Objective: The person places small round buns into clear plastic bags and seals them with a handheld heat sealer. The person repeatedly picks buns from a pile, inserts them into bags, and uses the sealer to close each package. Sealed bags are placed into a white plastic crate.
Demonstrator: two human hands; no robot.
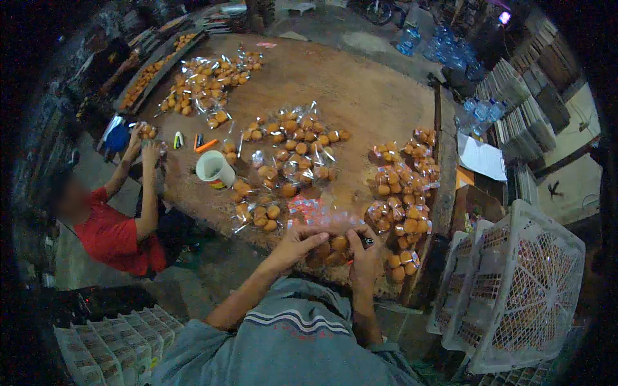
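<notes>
Both hands pinch the top of a clear plastic bag of round brown baked pieces [333, 251] at the table's near edge. My left hand [300, 240] grips the bag's left side, thumb pointing right. On the bag's right side is my right hand [364, 248], thumb and finger together. A small dark and metallic object [369, 240] shows at its fingers, too blurred to name. Just beyond the hands lie red and white printed labels [306, 207]. Farther off is a heap of clear bags with baked pieces [299, 144]. More bags, with labels at their tops [405, 183], cluster on the right.
A white plastic tub [212, 169] stands left of the heap, near an orange tool [206, 145] and a small stapler [178, 140]. A person in a red shirt [120, 236] handles a bag at the left edge. White plastic crates [521, 289] stand at the right.
</notes>
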